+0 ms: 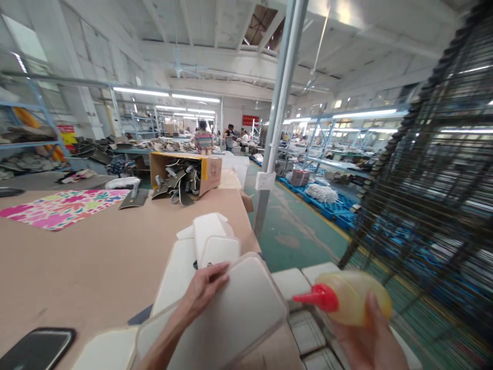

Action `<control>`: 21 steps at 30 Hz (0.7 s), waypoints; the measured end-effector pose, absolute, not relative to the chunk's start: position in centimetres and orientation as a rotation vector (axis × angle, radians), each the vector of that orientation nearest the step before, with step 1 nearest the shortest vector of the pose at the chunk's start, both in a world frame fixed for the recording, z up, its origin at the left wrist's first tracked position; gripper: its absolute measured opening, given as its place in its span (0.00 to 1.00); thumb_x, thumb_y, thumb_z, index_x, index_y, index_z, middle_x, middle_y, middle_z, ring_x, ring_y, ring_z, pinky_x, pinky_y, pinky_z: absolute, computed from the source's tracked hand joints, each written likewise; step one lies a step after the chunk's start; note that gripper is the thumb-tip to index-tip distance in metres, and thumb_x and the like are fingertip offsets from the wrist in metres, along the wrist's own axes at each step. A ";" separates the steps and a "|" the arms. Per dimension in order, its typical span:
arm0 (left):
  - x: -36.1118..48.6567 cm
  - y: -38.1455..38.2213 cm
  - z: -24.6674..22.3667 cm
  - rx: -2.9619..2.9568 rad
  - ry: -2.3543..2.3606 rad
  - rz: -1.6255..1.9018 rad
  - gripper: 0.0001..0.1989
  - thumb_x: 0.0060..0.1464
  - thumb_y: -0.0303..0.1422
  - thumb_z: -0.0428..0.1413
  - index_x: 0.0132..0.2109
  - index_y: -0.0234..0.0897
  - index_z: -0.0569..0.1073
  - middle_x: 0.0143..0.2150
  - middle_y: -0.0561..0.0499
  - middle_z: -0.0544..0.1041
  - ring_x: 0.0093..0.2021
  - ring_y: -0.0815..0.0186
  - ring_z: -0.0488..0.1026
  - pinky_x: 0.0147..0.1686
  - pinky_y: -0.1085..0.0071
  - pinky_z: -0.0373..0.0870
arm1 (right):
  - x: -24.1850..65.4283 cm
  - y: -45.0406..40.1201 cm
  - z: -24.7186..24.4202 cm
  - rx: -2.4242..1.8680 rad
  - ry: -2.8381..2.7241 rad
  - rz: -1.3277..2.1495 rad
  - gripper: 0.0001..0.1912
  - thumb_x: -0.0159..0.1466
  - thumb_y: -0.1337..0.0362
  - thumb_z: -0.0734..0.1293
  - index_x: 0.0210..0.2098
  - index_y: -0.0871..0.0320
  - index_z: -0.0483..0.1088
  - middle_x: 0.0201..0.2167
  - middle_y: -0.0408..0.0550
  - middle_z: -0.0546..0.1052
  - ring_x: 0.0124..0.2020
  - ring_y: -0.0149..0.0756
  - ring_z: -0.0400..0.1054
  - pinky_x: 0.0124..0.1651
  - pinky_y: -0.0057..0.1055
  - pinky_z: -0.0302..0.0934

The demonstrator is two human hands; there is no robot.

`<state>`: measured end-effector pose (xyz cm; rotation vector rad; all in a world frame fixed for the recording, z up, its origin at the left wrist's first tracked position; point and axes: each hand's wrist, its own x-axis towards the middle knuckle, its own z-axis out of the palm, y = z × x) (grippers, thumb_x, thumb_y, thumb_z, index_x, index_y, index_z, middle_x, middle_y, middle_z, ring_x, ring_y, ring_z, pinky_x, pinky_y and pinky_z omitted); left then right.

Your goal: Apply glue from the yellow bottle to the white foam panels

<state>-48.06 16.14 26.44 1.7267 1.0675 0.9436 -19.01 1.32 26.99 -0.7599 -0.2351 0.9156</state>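
My left hand (206, 288), its fingers bent together, holds the upper left edge of a white rounded panel (250, 303) at the lower middle. My right hand (372, 334) grips a yellowish squeeze bottle (358, 298) at the lower right. The bottle's red nozzle (318, 297) points left, toward the panel's right edge, with a gap between them. Just beyond my left hand lie smaller white pieces (219, 250). More white panels (108, 349) lie under and left of my forearm.
Open cardboard box (211, 177) with grey pieces lies on the brown table (115, 262). Left are a floral sheet (65, 205) and a black object (38, 349). Beyond the table stands a metal post (271, 133); a wire rack (416, 154) is at right. People (203, 140) are far back.
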 end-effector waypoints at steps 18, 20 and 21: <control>-42.4 7.0 40.3 2.191 0.346 0.005 0.17 0.57 0.39 0.61 0.47 0.31 0.84 0.32 0.51 0.80 0.32 0.65 0.70 0.33 0.77 0.65 | -14.5 -7.1 34.3 -0.903 -0.436 0.797 0.32 0.28 0.66 0.85 0.35 0.55 0.80 0.34 0.48 0.81 0.29 0.42 0.75 0.29 0.28 0.74; -42.3 6.5 40.4 2.187 0.356 -0.001 0.18 0.56 0.40 0.62 0.48 0.32 0.84 0.36 0.49 0.82 0.35 0.63 0.74 0.35 0.76 0.67 | -14.4 -7.5 34.5 -0.900 -0.415 0.799 0.33 0.27 0.65 0.86 0.35 0.56 0.80 0.35 0.47 0.81 0.29 0.39 0.75 0.30 0.25 0.73; -42.3 6.2 40.5 2.188 0.362 -0.004 0.19 0.56 0.41 0.62 0.49 0.33 0.84 0.37 0.49 0.83 0.36 0.62 0.74 0.36 0.76 0.68 | -14.4 -7.7 34.5 -0.900 -0.407 0.798 0.33 0.27 0.63 0.86 0.35 0.56 0.80 0.35 0.47 0.81 0.29 0.39 0.75 0.30 0.24 0.73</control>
